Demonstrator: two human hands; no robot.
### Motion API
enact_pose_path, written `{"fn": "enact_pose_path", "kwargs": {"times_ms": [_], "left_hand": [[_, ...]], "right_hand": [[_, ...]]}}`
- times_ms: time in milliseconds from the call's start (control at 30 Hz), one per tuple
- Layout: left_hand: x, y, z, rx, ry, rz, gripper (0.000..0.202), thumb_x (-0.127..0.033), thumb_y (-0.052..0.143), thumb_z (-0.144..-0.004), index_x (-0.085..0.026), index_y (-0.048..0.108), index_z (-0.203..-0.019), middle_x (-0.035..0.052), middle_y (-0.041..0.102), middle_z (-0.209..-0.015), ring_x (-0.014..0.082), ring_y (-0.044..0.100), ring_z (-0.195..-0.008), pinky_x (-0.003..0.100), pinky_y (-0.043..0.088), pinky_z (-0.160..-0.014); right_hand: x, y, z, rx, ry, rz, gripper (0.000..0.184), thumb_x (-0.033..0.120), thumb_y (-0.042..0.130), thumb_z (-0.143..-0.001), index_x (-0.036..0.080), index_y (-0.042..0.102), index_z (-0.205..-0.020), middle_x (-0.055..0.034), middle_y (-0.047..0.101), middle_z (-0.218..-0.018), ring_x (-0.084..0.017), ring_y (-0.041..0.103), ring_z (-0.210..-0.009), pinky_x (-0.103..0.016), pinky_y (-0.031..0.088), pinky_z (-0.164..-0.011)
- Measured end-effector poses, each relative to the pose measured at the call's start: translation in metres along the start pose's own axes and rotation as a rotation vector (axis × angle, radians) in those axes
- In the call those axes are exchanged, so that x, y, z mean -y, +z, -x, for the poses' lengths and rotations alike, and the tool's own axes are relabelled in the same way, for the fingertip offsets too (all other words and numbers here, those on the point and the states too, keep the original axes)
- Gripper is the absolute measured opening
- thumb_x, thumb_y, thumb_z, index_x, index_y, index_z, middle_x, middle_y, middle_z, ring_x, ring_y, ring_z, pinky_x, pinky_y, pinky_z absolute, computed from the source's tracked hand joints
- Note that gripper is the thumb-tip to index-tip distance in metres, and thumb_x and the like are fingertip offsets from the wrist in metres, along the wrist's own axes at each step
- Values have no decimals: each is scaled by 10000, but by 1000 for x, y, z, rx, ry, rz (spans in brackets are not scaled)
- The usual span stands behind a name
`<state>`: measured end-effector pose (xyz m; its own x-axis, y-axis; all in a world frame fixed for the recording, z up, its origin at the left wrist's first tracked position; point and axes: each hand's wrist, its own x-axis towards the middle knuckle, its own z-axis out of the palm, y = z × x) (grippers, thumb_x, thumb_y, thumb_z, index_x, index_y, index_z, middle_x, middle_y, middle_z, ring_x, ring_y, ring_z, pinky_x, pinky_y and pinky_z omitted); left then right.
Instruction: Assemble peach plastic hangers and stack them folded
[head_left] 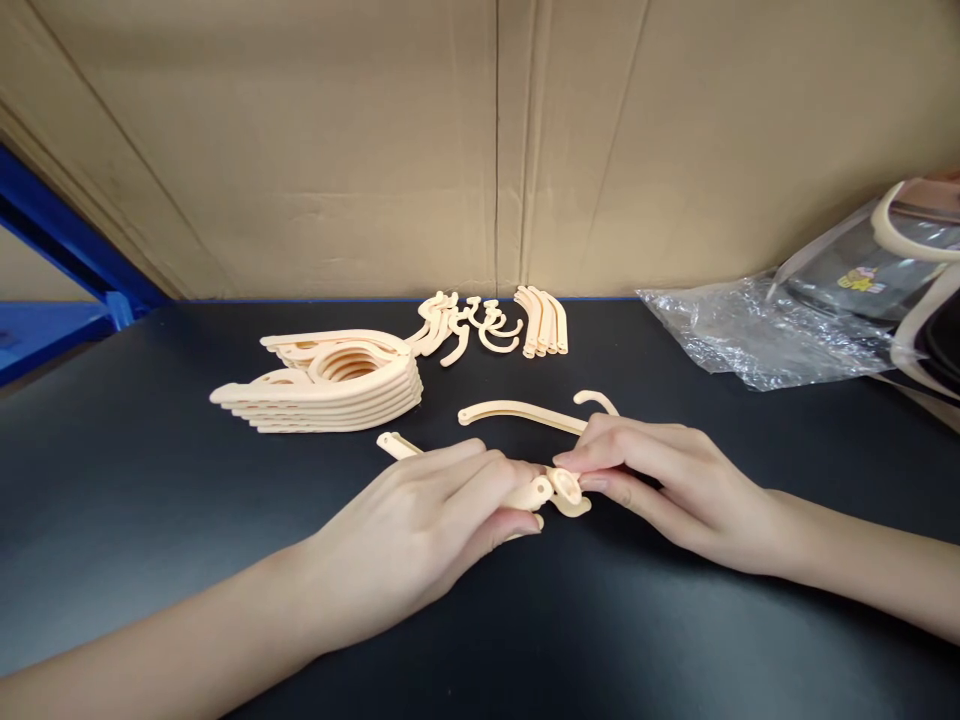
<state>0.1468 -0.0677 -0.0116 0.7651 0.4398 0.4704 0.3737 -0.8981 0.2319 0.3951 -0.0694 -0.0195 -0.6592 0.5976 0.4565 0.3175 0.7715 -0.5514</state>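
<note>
My left hand (pixel 431 520) is closed around a peach plastic hanger arm (pixel 396 445) whose far end sticks out past my fingers. My right hand (pixel 660 480) pinches a second peach arm (pixel 517 412) with a hook end. The two pieces meet at a round joint (pixel 566 490) between my fingertips, low over the black table (pixel 150 480). Behind my hands lie a stack of folded peach hangers (pixel 337 385), a small pile of loose hooks (pixel 469 325) and a bundle of curved arms (pixel 544 322).
A cardboard wall (pixel 480 140) closes off the back of the table. Crumpled clear plastic bags (pixel 757 335) with more pale parts lie at the right edge. A blue metal frame (pixel 52 260) shows at the left.
</note>
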Motion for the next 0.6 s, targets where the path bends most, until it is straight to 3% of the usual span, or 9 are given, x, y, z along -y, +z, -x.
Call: {"fn": "enact_pose_path", "kwargs": {"times_ms": [600], "left_hand": [[4,3,0,-49,75,-68,155,-217,399,-1033,-156,535,-1073,16,664,-846,135,526,-685,265,391,-626]], "right_hand": [[-2,0,-2,41,-16,-33,145,137,536,-961,152,616,-1080,-35,670,-930,-107,634,-856,-210,514,-778]]}}
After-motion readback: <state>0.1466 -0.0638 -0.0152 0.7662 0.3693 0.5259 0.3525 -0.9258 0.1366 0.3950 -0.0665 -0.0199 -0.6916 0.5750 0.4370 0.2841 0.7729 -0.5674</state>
